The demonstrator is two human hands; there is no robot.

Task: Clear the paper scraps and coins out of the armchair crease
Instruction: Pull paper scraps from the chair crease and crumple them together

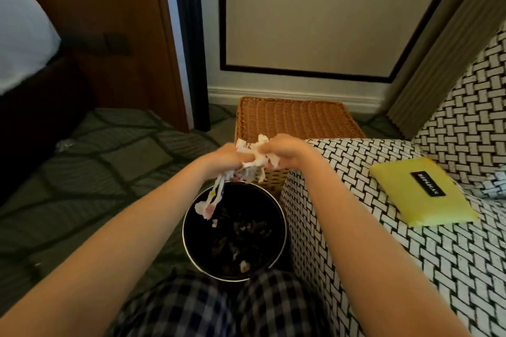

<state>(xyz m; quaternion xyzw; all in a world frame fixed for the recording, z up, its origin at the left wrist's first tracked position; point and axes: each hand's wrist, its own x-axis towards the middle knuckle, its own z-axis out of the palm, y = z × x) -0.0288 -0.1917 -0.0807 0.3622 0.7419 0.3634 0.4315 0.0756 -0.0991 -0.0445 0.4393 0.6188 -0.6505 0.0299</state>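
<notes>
Squarely above the black bin point(191, 243), paper scraps point(253, 150) in the curled fingers of left hand point(224, 159) and right hand point(286, 149).

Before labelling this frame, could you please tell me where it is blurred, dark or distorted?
Head view: the left hand, right hand and paper scraps are motion-blurred; the bin is nearly black inside; the wide lens bows the wall panel; the yellow packet looks sharp.

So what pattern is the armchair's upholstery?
The armchair has a black-and-white basket-weave pattern, white blocks outlined in black; the head view shows it clearly.
</notes>
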